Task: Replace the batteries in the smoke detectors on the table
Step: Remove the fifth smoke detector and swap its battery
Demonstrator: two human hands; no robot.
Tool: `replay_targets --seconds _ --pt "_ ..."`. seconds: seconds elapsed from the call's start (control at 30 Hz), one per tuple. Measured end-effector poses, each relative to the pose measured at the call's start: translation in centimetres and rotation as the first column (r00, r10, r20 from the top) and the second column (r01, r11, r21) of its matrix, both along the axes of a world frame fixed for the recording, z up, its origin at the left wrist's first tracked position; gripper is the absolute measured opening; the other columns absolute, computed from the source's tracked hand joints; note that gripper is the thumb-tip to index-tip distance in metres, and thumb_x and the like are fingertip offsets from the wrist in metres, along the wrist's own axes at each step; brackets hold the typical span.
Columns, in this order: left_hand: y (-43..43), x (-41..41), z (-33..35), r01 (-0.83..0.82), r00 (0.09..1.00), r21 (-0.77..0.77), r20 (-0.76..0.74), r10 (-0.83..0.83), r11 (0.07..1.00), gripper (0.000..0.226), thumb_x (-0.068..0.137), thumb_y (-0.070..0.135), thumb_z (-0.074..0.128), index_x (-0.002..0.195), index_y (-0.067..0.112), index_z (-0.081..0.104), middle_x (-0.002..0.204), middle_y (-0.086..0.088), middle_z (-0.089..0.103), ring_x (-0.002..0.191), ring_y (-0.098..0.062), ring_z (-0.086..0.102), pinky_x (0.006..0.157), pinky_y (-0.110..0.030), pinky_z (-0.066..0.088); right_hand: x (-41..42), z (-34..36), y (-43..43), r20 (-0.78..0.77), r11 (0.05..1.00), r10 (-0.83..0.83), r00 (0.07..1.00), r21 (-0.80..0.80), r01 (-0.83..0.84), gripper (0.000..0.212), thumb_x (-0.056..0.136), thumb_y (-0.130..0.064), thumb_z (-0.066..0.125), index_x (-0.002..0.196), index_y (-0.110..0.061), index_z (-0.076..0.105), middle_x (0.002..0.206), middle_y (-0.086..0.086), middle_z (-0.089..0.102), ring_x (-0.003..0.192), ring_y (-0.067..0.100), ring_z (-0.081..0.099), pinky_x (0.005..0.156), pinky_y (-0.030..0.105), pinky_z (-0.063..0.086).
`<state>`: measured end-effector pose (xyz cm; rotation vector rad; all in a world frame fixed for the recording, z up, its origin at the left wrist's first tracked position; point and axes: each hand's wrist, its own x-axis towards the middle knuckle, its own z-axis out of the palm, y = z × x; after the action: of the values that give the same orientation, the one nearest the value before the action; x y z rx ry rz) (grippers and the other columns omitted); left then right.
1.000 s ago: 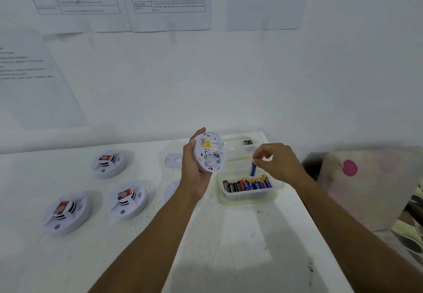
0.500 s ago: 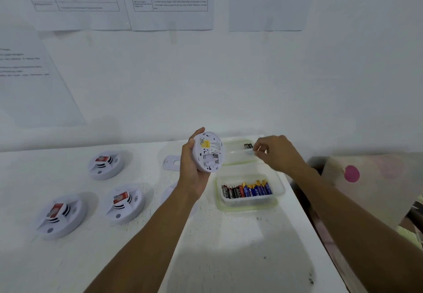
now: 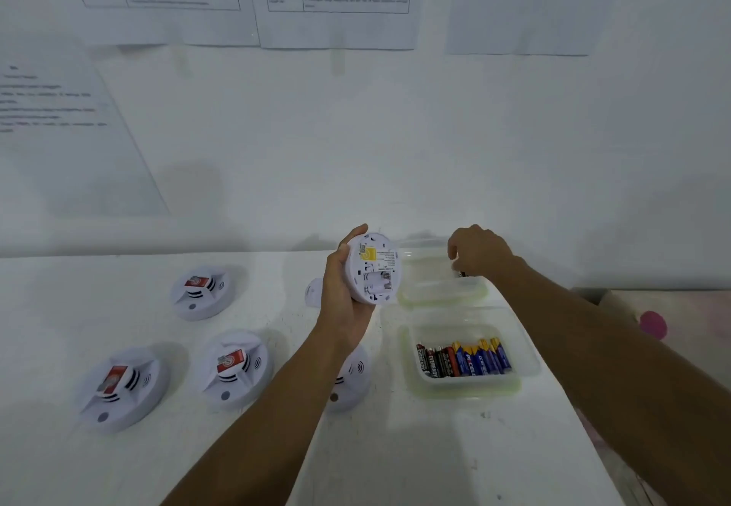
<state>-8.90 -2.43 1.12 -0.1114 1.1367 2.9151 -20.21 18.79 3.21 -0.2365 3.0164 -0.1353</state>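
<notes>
My left hand (image 3: 340, 296) grips a white smoke detector (image 3: 374, 268) upright above the table. Its back faces me, with a yellow label and an open battery bay that looks empty. My right hand (image 3: 480, 252) reaches over the far clear tray (image 3: 439, 292). Its fingers curl down onto a dark battery (image 3: 461, 274) lying there, and the fingertips are hidden. The near clear tray (image 3: 526, 367) holds a row of several black and blue batteries (image 3: 463, 359).
Three detectors with red tags lie on the white table at the left (image 3: 199, 292), (image 3: 235, 367), (image 3: 118, 387). A fourth detector (image 3: 352, 379) lies partly under my left forearm. A white cover plate (image 3: 312, 292) lies behind my left hand. The table's right edge runs beside the trays.
My right hand held a blue battery above the near tray, then moved back to the far tray and lowered onto the dark battery. The blue battery is no longer visible. My left hand stayed still.
</notes>
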Motion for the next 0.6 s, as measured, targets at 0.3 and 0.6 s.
replay_targets --seconds 0.3,0.6 --pt "-0.8 -1.1 -0.6 0.023 1.000 0.019 0.012 -0.023 1.000 0.045 0.101 0.032 0.033 0.140 0.016 0.048 0.124 -0.005 0.063 0.117 -0.025 0.055 0.105 -0.043 0.041 -1.1 -0.5 -0.9 0.097 0.982 -0.057 0.994 -0.175 0.073 0.017 0.073 -0.021 0.082 0.083 -0.019 0.068 0.070 -0.003 0.063 0.051 0.010 0.058 0.064 0.024 0.051" --pt "-0.8 -1.1 -0.8 0.008 1.000 0.039 0.018 -0.008 0.999 0.042 0.101 0.032 0.033 0.135 0.017 0.052 0.121 -0.006 0.063 0.117 -0.026 0.055 0.106 -0.045 0.040 -0.5 0.0 -1.3 0.159 0.882 -0.038 0.987 -0.458 0.108 0.014 0.073 -0.014 0.078 0.087 -0.019 0.076 0.080 0.008 0.074 0.061 0.014 0.063 0.056 0.025 0.050"
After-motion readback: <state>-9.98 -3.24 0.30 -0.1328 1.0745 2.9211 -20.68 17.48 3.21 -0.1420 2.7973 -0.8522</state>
